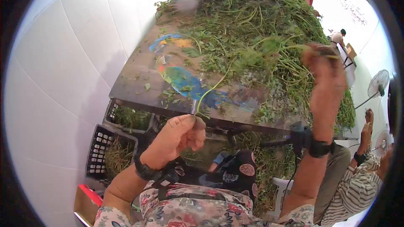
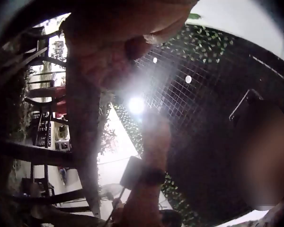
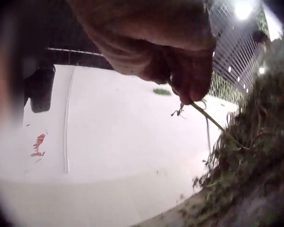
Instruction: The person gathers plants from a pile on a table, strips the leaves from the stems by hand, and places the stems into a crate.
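Pinching slim green stem (image 1: 205, 93) in left hand (image 1: 182, 135).
Curving far-right beyond that grip; clamping green stalk (image 3: 217, 124) in right hand (image 1: 325, 67).

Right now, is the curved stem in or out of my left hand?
In: the head view shows your left hand pinching the stem by one end.

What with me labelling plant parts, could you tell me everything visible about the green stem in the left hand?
The stem is slender, pale green and curved, and looks fresh. The left hand pinches it at its lowest visible part. From there, in the head view, it arcs up and rightward across the view of the table, towards the heaped greens; whether its upper end touches them is unclear.
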`<act>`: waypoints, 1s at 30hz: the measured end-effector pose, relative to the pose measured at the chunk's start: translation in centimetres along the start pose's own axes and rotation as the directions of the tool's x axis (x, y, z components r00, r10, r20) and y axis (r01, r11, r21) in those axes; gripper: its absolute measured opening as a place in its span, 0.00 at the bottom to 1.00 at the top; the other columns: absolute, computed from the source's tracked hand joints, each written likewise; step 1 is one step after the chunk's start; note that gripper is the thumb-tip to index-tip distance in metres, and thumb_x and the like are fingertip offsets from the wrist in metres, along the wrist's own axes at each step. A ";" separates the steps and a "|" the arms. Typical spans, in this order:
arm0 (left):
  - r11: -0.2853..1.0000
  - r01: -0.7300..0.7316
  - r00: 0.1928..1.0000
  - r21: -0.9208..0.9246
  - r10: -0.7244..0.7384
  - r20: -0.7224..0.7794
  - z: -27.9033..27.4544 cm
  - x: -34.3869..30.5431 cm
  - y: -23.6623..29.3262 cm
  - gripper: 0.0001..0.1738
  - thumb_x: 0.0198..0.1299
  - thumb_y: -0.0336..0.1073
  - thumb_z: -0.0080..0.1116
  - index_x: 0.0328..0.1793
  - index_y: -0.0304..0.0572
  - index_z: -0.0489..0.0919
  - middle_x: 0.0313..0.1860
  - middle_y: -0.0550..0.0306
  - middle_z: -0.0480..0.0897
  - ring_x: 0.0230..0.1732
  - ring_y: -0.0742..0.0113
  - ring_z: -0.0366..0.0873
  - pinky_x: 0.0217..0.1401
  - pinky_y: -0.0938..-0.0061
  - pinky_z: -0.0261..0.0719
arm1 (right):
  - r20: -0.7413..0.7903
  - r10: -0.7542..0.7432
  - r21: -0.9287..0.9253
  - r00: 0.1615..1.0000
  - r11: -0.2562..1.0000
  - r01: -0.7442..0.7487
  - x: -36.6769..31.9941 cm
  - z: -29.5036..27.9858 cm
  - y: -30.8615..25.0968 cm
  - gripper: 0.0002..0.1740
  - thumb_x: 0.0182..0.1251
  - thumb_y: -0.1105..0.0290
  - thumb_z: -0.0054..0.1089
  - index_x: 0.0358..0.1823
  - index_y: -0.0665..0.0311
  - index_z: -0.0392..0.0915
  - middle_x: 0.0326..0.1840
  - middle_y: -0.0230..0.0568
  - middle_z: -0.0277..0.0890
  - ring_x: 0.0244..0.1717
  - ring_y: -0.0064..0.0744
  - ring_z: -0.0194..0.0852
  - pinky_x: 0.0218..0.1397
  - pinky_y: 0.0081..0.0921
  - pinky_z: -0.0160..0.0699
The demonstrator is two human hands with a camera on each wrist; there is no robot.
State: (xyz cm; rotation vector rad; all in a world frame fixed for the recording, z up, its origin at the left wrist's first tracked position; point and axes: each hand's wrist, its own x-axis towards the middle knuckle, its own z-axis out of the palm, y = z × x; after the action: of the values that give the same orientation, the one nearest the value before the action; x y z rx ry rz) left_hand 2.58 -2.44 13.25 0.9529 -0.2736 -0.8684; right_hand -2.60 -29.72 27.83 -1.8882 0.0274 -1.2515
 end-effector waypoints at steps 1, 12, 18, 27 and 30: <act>0.999 -0.012 1.000 0.044 0.012 0.001 0.4 0.0 0.1 0.18 0.65 0.48 0.44 0.43 0.40 0.75 0.28 0.57 0.79 0.25 0.70 0.76 0.26 0.78 0.73 | -0.082 -0.001 0.141 0.997 0.990 0.013 0.7 -0.6 0.0 0.09 0.60 0.76 0.48 0.42 0.66 0.74 0.39 0.41 0.78 0.37 0.32 0.77 0.44 0.22 0.74; 0.983 0.079 0.995 0.165 -0.088 0.047 1.7 -0.3 -0.5 0.21 0.65 0.50 0.44 0.50 0.39 0.72 0.35 0.56 0.80 0.33 0.69 0.78 0.32 0.77 0.75 | 0.167 0.364 0.452 0.916 0.798 -0.399 2.0 -3.6 6.0 0.10 0.61 0.77 0.46 0.44 0.69 0.69 0.43 0.46 0.76 0.44 0.37 0.77 0.49 0.28 0.78; 0.920 0.066 0.956 0.386 -0.170 0.241 1.8 -0.2 -0.5 0.23 0.65 0.50 0.44 0.52 0.37 0.71 0.38 0.56 0.80 0.35 0.70 0.78 0.37 0.77 0.76 | -0.053 0.004 0.587 0.999 0.809 0.028 5.4 -4.9 2.5 0.11 0.59 0.80 0.42 0.42 0.73 0.70 0.45 0.47 0.74 0.46 0.41 0.77 0.53 0.31 0.77; 0.927 -0.223 0.967 0.302 0.171 0.191 3.7 0.1 0.6 0.27 0.66 0.48 0.44 0.61 0.34 0.67 0.47 0.54 0.79 0.45 0.69 0.77 0.46 0.74 0.77 | 0.405 0.223 0.615 0.887 0.651 -0.445 -9.9 2.0 -0.3 0.06 0.58 0.80 0.48 0.37 0.66 0.67 0.47 0.48 0.72 0.48 0.40 0.74 0.52 0.34 0.75; 0.939 -0.267 0.960 0.217 0.240 0.143 3.4 0.5 1.0 0.26 0.65 0.46 0.46 0.61 0.34 0.67 0.46 0.55 0.79 0.45 0.69 0.77 0.46 0.75 0.76 | 0.523 0.251 0.611 0.815 0.556 -0.564 -14.3 3.9 -0.9 0.07 0.58 0.86 0.47 0.35 0.67 0.68 0.47 0.48 0.73 0.46 0.37 0.75 0.52 0.31 0.75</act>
State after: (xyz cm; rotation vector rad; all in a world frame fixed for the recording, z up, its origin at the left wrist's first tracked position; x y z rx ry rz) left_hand 1.48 -4.59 15.95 1.0606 -0.5969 -0.6614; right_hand -7.14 -20.37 17.24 -1.2264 -0.2087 -0.4089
